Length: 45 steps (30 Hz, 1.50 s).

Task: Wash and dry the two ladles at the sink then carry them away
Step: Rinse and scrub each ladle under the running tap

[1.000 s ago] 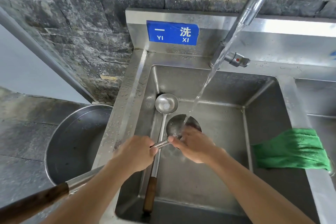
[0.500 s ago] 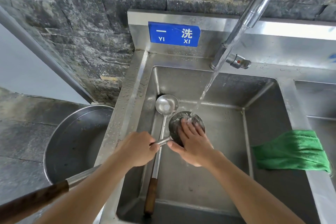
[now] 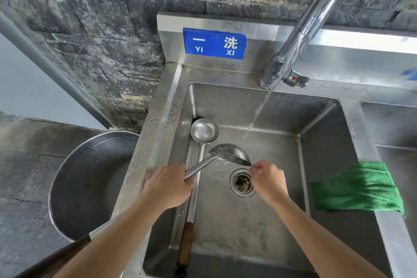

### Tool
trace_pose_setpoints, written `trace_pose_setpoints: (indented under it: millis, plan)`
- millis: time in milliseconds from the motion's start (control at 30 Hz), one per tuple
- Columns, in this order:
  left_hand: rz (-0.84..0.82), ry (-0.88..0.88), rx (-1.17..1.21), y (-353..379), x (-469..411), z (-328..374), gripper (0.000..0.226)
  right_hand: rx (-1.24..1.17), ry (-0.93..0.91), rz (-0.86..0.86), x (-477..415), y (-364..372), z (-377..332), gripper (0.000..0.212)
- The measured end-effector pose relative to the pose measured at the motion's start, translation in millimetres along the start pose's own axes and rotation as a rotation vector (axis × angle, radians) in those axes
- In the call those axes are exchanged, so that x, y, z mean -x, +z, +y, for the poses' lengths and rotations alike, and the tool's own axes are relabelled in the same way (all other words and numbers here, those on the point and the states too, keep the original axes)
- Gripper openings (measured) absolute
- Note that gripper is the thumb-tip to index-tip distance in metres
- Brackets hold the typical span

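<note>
Right hand [image 3: 268, 179] is off the held ladle [image 3: 232, 153] now, fingers curled, holding nothing. Left hand [image 3: 168, 185] grips its shaft, bowl at 12 o'clock from the drain [image 3: 242, 183]; I'd turn it up into the stream [image 3: 259, 110]. Other ladle [image 3: 204, 130] lies in the sink [image 3: 155, 133] at 11.

green cloth [image 3: 356, 187], blue sign [image 3: 214, 43], silver ladles [image 3: 205, 130]

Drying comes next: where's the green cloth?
In the head view, the green cloth drapes over the sink divider, to the right of the right hand.
</note>
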<state>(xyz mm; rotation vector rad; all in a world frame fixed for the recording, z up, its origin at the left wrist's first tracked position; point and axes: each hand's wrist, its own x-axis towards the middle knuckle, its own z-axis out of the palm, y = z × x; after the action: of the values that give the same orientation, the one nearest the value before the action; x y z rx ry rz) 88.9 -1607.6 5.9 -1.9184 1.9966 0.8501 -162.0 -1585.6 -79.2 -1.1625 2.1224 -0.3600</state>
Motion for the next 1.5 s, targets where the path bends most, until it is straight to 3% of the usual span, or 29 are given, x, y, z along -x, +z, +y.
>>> trace_pose_setpoints:
  millis: [100,267,367,600,767,867,967,1100,1167,1267,1333,1433,1500]
  plan:
    - [-0.003,-0.032,0.056,6,-3,15,0.040,-0.100,0.052,0.062,1,4,-11,0.029]
    - [0.110,-0.014,0.078,17,-10,31,0.029,-0.213,-0.016,0.169,5,9,-31,0.043]
    - [0.121,0.004,0.060,22,-9,34,0.030,-0.227,-0.104,0.152,4,11,-37,0.035]
    - [0.155,0.096,0.106,19,-22,51,0.024,-0.290,-0.074,0.156,-21,-4,-40,0.029]
    - [0.195,0.176,0.114,16,-30,66,0.017,-0.169,-0.202,0.159,-57,-17,-55,0.030]
    - [0.226,0.226,0.116,18,-28,70,0.014,-0.148,-0.104,0.082,-91,-29,-67,0.051]
    - [0.230,0.242,0.115,14,-33,74,0.014,-0.097,0.045,0.074,-104,-34,-75,0.060]
    - [0.224,0.232,0.094,8,-40,76,0.014,0.181,-0.366,0.160,-83,-16,-73,0.040]
    - [0.224,0.230,0.103,7,-39,72,0.015,0.083,-0.292,0.001,-93,-32,-74,0.033]
    - [0.241,0.225,0.107,8,-34,65,0.014,0.036,-0.065,-0.157,-112,-48,-77,0.055]
    - [0.246,0.221,0.118,9,-33,64,0.015,0.101,-0.154,-0.076,-104,-38,-77,0.062]
    - [0.250,0.219,0.134,10,-34,67,0.016,0.193,-0.523,0.052,-87,-18,-69,0.038]
    - [0.269,0.210,0.149,11,-30,65,0.016,0.148,-0.495,-0.060,-93,-28,-75,0.031]
